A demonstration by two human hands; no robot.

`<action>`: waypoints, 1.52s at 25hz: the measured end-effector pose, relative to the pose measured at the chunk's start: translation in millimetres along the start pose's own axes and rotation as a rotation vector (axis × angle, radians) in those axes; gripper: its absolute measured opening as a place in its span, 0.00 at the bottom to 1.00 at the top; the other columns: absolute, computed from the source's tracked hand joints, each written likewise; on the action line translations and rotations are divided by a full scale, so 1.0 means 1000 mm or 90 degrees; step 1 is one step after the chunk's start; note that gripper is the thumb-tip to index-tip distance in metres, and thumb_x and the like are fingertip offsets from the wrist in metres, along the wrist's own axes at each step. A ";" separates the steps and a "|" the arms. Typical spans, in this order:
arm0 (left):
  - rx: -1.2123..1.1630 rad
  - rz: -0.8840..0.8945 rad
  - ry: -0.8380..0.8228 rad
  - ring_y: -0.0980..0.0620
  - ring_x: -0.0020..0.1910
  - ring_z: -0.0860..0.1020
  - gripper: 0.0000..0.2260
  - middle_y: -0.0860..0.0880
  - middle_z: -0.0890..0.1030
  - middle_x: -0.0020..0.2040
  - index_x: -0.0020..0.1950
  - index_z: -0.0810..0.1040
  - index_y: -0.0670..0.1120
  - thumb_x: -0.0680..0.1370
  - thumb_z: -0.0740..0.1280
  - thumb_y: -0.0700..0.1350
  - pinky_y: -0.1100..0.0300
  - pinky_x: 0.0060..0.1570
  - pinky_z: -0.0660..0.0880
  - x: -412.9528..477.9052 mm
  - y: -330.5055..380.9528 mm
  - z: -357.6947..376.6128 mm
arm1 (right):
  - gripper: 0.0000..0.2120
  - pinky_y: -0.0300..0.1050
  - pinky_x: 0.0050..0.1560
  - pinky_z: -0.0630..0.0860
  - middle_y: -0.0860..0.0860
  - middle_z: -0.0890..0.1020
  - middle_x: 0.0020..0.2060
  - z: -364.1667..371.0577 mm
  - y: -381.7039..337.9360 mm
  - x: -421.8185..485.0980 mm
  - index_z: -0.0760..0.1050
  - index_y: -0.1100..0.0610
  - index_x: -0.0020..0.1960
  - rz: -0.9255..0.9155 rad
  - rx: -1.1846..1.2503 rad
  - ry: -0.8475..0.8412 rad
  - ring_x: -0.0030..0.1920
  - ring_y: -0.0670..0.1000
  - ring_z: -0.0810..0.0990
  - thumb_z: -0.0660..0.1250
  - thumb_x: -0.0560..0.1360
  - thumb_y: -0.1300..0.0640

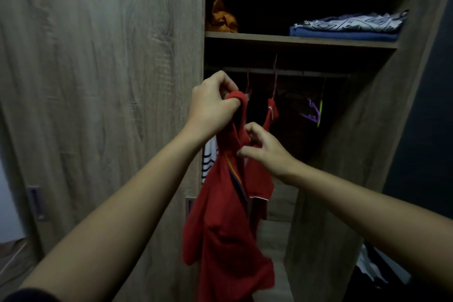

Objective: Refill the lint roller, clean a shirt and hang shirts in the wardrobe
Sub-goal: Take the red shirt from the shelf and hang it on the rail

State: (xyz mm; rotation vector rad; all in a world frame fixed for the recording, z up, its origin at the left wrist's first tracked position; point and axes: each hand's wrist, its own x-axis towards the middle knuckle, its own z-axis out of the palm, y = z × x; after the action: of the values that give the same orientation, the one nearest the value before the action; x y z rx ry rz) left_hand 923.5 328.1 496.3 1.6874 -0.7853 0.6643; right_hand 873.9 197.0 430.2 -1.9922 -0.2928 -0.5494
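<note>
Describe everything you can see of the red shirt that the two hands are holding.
The red shirt is soft, matte cloth, hanging limp and creased in front of the open wardrobe. A narrow orange and dark stripe runs slantwise down its upper part. The left hand grips its top edge; the right hand pinches a fold a little lower. Its lower part hangs free. Whether the red cloth with white trim behind it belongs to it, I cannot tell.
</note>
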 end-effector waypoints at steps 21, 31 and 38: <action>0.042 -0.161 -0.184 0.51 0.37 0.78 0.19 0.50 0.79 0.34 0.37 0.78 0.50 0.66 0.61 0.26 0.62 0.35 0.73 -0.013 -0.048 0.028 | 0.19 0.44 0.53 0.74 0.47 0.81 0.54 -0.197 -0.031 -0.031 0.83 0.44 0.39 -0.064 -0.753 0.070 0.55 0.51 0.79 0.64 0.65 0.68; -0.166 -0.067 -0.305 0.52 0.55 0.79 0.22 0.48 0.77 0.56 0.25 0.76 0.50 0.60 0.57 0.23 0.61 0.43 0.77 -0.018 -0.019 0.075 | 0.19 0.39 0.38 0.71 0.51 0.82 0.48 -0.252 0.004 -0.074 0.80 0.45 0.44 0.167 -0.749 -0.014 0.45 0.52 0.79 0.62 0.66 0.68; 0.076 -0.023 -0.276 0.55 0.51 0.80 0.25 0.48 0.84 0.48 0.42 0.84 0.53 0.67 0.58 0.25 0.60 0.55 0.76 -0.023 -0.020 0.133 | 0.26 0.35 0.37 0.76 0.50 0.79 0.53 -0.279 0.031 -0.092 0.81 0.48 0.50 0.230 -0.662 -0.117 0.40 0.45 0.77 0.55 0.67 0.73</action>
State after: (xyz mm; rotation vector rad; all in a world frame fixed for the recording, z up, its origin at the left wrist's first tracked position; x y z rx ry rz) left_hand 929.9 206.7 435.2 1.9830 -1.0307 0.3254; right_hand 736.7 -61.9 469.2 -3.0141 0.3260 -0.2874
